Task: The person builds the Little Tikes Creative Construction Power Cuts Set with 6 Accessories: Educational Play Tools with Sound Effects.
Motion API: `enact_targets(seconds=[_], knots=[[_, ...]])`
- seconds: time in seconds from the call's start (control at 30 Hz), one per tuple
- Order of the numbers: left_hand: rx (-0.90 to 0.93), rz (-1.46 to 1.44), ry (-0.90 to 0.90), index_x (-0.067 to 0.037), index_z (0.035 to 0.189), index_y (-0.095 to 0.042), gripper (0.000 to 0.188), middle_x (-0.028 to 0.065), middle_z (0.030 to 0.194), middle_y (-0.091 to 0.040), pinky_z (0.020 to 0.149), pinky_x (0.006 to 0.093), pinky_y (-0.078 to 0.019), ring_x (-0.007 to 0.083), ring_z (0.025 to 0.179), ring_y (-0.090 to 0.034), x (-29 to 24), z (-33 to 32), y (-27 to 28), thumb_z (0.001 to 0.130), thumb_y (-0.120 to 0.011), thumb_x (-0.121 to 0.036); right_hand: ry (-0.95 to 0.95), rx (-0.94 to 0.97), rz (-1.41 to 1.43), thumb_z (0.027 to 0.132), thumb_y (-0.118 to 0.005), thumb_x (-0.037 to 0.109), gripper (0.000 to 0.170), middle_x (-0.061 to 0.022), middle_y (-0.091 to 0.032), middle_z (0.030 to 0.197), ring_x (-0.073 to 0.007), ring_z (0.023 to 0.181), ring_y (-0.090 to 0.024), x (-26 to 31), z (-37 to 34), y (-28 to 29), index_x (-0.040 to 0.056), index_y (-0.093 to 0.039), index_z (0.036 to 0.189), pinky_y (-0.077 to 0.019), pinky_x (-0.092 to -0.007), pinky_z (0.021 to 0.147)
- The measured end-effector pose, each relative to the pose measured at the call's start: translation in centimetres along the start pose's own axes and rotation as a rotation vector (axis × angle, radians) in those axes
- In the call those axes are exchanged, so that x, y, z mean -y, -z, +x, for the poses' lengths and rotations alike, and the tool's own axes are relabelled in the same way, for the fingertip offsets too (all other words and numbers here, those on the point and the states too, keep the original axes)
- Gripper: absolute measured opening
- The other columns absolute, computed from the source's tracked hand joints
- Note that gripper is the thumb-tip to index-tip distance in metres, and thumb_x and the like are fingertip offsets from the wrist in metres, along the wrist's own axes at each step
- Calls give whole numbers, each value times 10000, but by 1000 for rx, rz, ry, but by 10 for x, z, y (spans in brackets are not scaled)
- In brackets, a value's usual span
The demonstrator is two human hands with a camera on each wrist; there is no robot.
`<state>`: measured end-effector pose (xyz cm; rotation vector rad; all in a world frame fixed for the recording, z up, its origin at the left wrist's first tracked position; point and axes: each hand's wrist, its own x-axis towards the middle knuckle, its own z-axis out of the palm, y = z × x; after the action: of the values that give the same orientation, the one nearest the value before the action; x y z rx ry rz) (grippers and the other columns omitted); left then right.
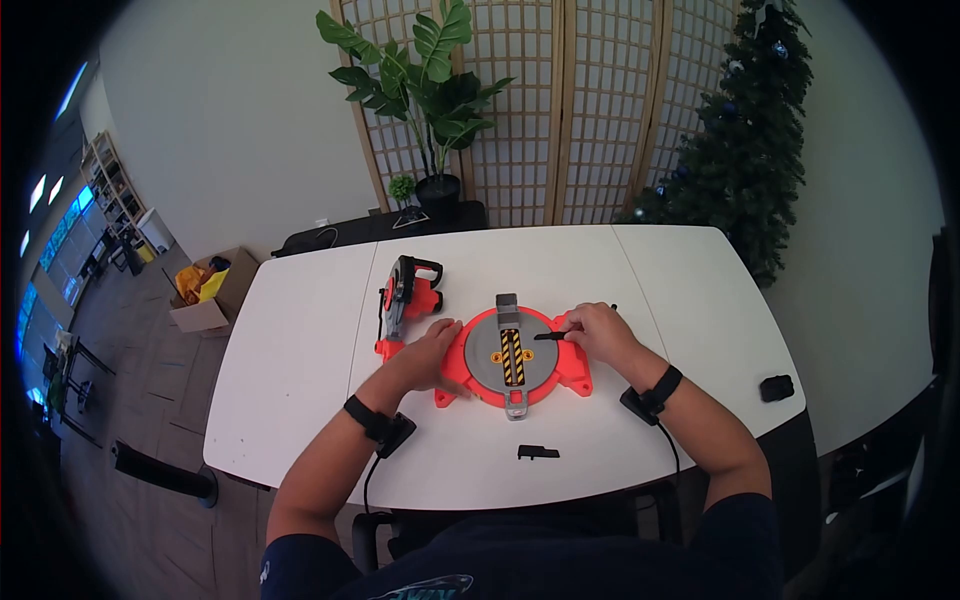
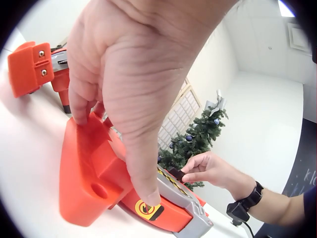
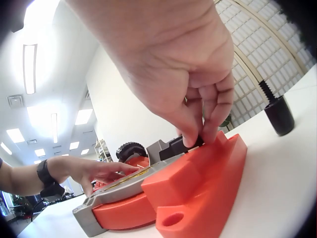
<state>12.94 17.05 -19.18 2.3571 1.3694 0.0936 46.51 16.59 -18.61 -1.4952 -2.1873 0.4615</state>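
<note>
Orange-red plastic base with a round grey turntable (image 1: 540,365) sits in the middle of the white table (image 1: 300,400), its left wing largely covered by the person's left hand (image 1: 432,352). That hand also hides much of the turntable in the left wrist view, while the right wrist view cuts off the foot of the right wing at the bottom edge. The right hand (image 1: 605,335) pinches a small, flat black plastic piece (image 1: 549,337) between thumb and fingers; the fingertips cover its right end, and whether it touches the base is hard to tell. The left hand's fingers are spread, unclenched, with the thumb on the front rim and the fingertips at the wing. The base's wings reach out left and right, while its grey central arm, carrying a yellow-and-black striped strip (image 1: 513,358), runs nearly straight towards the person, upright grey block at the far end. The pinched piece lies roughly crosswise to that strip, its free end pointing left. A second black plastic piece (image 1: 538,452) lies sideways in front of the base; an orange, black and grey saw-shaped part (image 1: 425,298) stands beyond the left hand, and a black threaded knob (image 3: 279,116) stands beyond the right wing.
</note>
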Motion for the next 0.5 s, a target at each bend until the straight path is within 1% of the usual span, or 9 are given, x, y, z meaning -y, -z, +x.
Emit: enact_targets(seconds=[0.1, 0.17, 0.27, 0.5], knots=[[-2, -24, 1, 2, 1547, -267, 1387, 151, 1601, -284, 1126, 399, -444, 334, 1397, -445, -2, -2, 2, 476, -976, -519, -3, 3, -31, 803, -739, 17, 115, -154, -728, 917, -309, 848, -707, 2, 0, -1, 14, -757, 917, -567, -388, 777], [3, -43, 6, 1, 1547, -270, 1384, 149, 1600, -286, 1128, 398, -442, 332, 1398, -445, -2, -3, 3, 475, -979, -512, 33, -2, -101, 798, -739, 16, 121, -152, -728, 923, -311, 866, -706, 3, 0, 0, 16, -754, 918, -563, -392, 778], [-12, -65, 5, -1, 1545, -277, 1377, 143, 1601, -289, 1132, 395, -438, 326, 1401, -442, -2, -3, 2, 473, -984, -498, 76, -10, -135, 796, -730, 7, 129, -148, -728, 934, -312, 880, -705, 0, 2, -3, 20, -752, 922, -561, -395, 777], [-17, -84, -2, 1, 1544, -278, 1369, 147, 1600, -289, 1136, 390, -435, 323, 1405, -437, -2, -4, 2, 477, -988, -480, 37, 10, -153, 807, -694, -17, 135, -146, -727, 951, -317, 882, -705, 7, 0, -3, 21, -754, 922, -563, -398, 783]])
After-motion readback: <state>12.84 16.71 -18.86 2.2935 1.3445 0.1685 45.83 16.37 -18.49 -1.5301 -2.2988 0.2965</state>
